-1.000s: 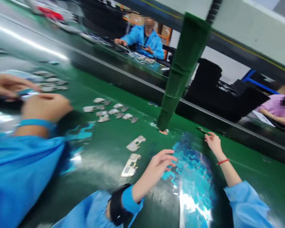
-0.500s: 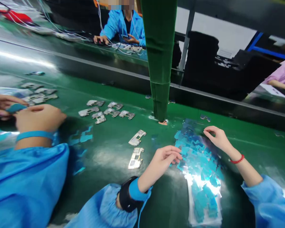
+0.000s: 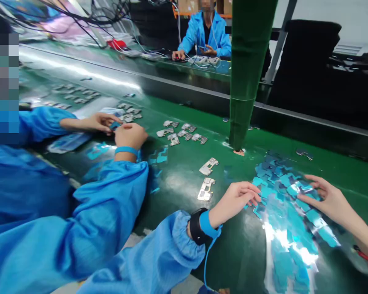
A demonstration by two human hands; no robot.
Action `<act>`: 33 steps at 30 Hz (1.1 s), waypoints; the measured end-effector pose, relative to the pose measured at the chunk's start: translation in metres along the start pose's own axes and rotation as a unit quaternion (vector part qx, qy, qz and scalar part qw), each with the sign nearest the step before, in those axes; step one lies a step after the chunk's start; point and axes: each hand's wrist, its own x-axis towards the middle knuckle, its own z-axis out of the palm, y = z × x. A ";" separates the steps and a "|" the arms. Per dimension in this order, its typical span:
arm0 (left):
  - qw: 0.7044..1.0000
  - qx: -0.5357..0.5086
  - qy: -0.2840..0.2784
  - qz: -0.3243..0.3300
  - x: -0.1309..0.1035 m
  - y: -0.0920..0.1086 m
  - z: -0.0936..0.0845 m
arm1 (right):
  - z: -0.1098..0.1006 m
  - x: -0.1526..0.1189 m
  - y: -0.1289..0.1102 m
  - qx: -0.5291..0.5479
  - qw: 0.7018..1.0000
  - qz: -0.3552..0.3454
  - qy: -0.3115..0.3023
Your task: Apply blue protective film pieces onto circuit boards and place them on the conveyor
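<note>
My left hand (image 3: 237, 196), with a black band and a blue strap at its wrist, hovers by the left edge of a heap of blue film pieces (image 3: 290, 232). Its fingers are bent together toward the thumb; whether anything small is between them is hidden. Over the heap's right side is my right hand (image 3: 333, 198), thumb and fingers apart around loose shiny pieces, with no firm grip visible. Two metal phone-board plates (image 3: 206, 189) lie left of my left hand.
Several more plates (image 3: 185, 134) lie farther left. A co-worker's hands (image 3: 130, 134) work beside me on the left with a blue piece. A green-wrapped post (image 3: 243, 102) rises from the bench behind the heap. Another person (image 3: 202, 36) sits across the bench.
The view has swung left, showing more of the co-worker beside me. My right hand has moved from behind the heap onto its right side, and its fingers have spread.
</note>
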 end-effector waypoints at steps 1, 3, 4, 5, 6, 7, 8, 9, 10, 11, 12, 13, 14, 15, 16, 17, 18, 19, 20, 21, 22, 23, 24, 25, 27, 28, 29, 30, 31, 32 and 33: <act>1.000 -0.004 -0.002 0.000 0.000 0.000 0.000 | -0.001 -0.005 -0.012 0.070 0.997 0.017 -0.008; 1.000 -0.010 -0.006 -0.004 -0.002 0.001 0.001 | 0.001 -0.018 -0.038 0.189 0.981 0.038 -0.021; 1.000 -0.012 -0.011 -0.010 -0.003 0.002 0.002 | 0.006 -0.025 -0.051 0.233 0.972 0.039 -0.017; 1.000 -0.014 -0.020 -0.018 -0.005 0.003 0.003 | 0.012 -0.031 -0.062 0.270 0.962 0.035 -0.006; 0.999 -0.018 -0.029 -0.026 -0.006 0.005 0.003 | 0.018 -0.038 -0.071 0.299 0.954 0.030 0.004; 0.999 -0.022 -0.036 -0.032 -0.007 0.006 0.004 | 0.025 -0.044 -0.078 0.318 0.948 0.025 0.009; 0.998 -0.023 -0.040 -0.033 -0.007 0.006 0.005 | 0.031 -0.048 -0.082 0.327 0.945 0.019 0.018; 0.999 -0.021 -0.039 -0.028 -0.008 0.007 0.005 | 0.035 -0.052 -0.085 0.329 0.944 0.013 0.031; 0.999 -0.014 -0.032 -0.018 -0.008 0.007 0.005 | 0.038 -0.054 -0.085 0.325 0.944 0.006 0.049; 1.000 -0.005 -0.025 -0.008 -0.008 0.006 0.005 | 0.039 -0.056 -0.084 0.319 0.945 -0.002 0.071; 1.000 0.003 -0.021 -0.003 -0.008 0.006 0.005 | 0.038 -0.056 -0.083 0.311 0.946 -0.010 0.090; 1.000 0.009 -0.025 -0.006 -0.008 0.006 0.004 | 0.036 -0.056 -0.081 0.306 0.946 -0.017 0.104; 0.999 0.013 -0.033 -0.015 -0.008 0.005 0.004 | 0.034 -0.056 -0.080 0.303 0.946 -0.022 0.112; 0.998 0.018 -0.044 -0.029 -0.008 0.005 0.004 | 0.031 -0.056 -0.080 0.302 0.945 -0.026 0.118; 0.997 0.024 -0.056 -0.043 -0.009 0.006 0.004 | 0.029 -0.056 -0.080 0.306 0.943 -0.030 0.128; 0.996 0.029 -0.068 -0.051 -0.010 0.007 0.004 | 0.028 -0.057 -0.082 0.312 0.939 -0.034 0.143; 0.995 0.030 -0.079 -0.052 -0.011 0.008 0.004 | 0.028 -0.058 -0.083 0.319 0.933 -0.038 0.160; 0.994 0.023 -0.092 -0.048 -0.012 0.009 0.004 | 0.030 -0.060 -0.085 0.325 0.928 -0.042 0.175; 0.993 0.008 -0.107 -0.042 -0.013 0.010 0.005 | 0.032 -0.062 -0.087 0.329 0.925 -0.045 0.184; 0.992 -0.012 -0.124 -0.035 -0.014 0.010 0.006 | 0.036 -0.064 -0.088 0.330 0.925 -0.046 0.183; 0.989 -0.034 -0.138 -0.028 -0.015 0.010 0.007 | 0.040 -0.066 -0.088 0.329 0.927 -0.046 0.174; 0.987 -0.053 -0.148 -0.021 -0.016 0.010 0.008 | 0.045 -0.069 -0.087 0.329 0.930 -0.045 0.157; 0.986 -0.066 -0.154 -0.016 -0.016 0.009 0.009 | 0.050 -0.070 -0.085 0.332 0.933 -0.044 0.134; 0.985 -0.075 -0.154 -0.011 -0.016 0.008 0.010 | 0.056 -0.071 -0.082 0.337 0.935 -0.044 0.104; 0.986 -0.079 -0.145 -0.007 -0.013 0.005 0.011 | 0.064 -0.069 -0.074 0.349 0.936 -0.046 0.023; 0.988 -0.079 -0.135 -0.007 -0.012 0.004 0.011 | 0.067 -0.067 -0.070 0.349 0.936 -0.047 -0.010; 0.989 -0.079 -0.124 -0.009 -0.010 0.003 0.011 | 0.069 -0.065 -0.066 0.346 0.937 -0.049 -0.017; 0.990 -0.080 -0.112 -0.011 -0.009 0.002 0.011 | 0.070 -0.062 -0.062 0.338 0.940 -0.050 -0.016; 0.991 -0.082 -0.101 -0.013 -0.008 0.001 0.012 | 0.070 -0.060 -0.058 0.326 0.944 -0.052 -0.009; 0.992 -0.084 -0.093 -0.017 -0.006 0.000 0.012 | 0.070 -0.058 -0.055 0.313 0.948 -0.055 0.001; 0.992 -0.090 -0.082 -0.021 -0.005 -0.001 0.013 | 0.070 -0.056 -0.052 0.296 0.953 -0.059 0.005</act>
